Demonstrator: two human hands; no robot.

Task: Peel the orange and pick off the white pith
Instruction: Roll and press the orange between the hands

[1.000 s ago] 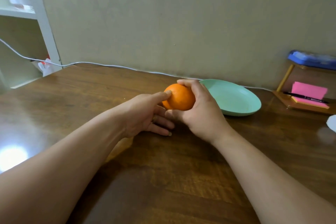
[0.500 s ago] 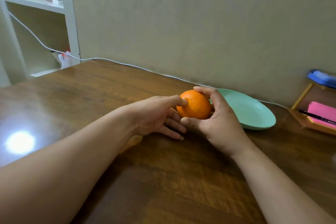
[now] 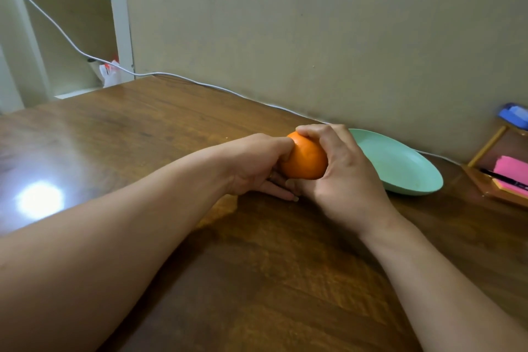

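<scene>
Your right hand (image 3: 340, 168) wraps the orange (image 3: 305, 161) from the far and right sides. Its fingers curl over the crown and its palm lies against the flank. Your left hand (image 3: 257, 163) meets it from the left, with one digit tip dug against the peel at the upper left and the other fingers lying straight beneath the fruit. The hands are together, both clamped on the one orange and touching under it.

Judgement: the right hand acts as the vice and the left as the tool. That pressing tip looks set to break the skin for a first tear. The peel reads whole and no pith shows, so the task is at its start.

Pose: both forearms run low over the wooden table (image 3: 257, 280) and converge. Whether the orange rests on the surface or sits just above it, I cannot tell.

Outward: a green plate (image 3: 400, 163) is just beside your right hand, probably there to take the peel. Further right are pink sticky notes (image 3: 511, 170) with a pen (image 3: 503, 179) across them. A white cable (image 3: 200, 83) runs along the foot of the wall.
</scene>
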